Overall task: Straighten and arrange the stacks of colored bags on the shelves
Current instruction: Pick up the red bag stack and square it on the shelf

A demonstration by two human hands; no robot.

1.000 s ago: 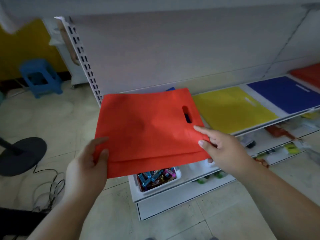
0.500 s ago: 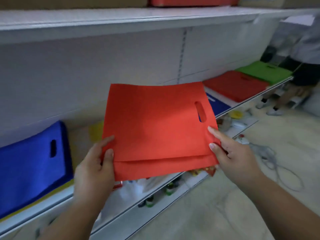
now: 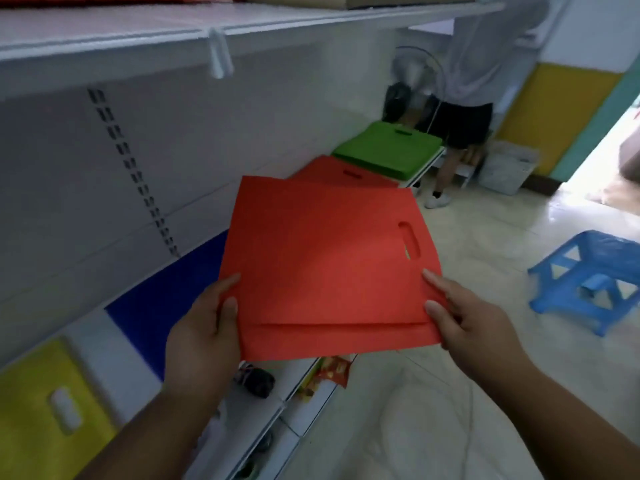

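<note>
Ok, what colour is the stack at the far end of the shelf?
Green, past the red stack; the head view shows it.

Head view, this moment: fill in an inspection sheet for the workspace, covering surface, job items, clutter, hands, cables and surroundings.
Surface: white shelf carrying bag stacks in a row; another white shelf above.
Job's things: red bags held in the air, at least two layers, edges offset, handle cutout to the right. On the shelf: yellow stack, blue stack, red stack, green stack.
Clutter: dark bundle and colourful packets on the lower shelf.
Hands: left hand grips the bags' left edge; right hand grips their right edge.
Cables: thin cord on the floor.
Surroundings: blue stool, another person at the aisle's end, a fan behind.
</note>
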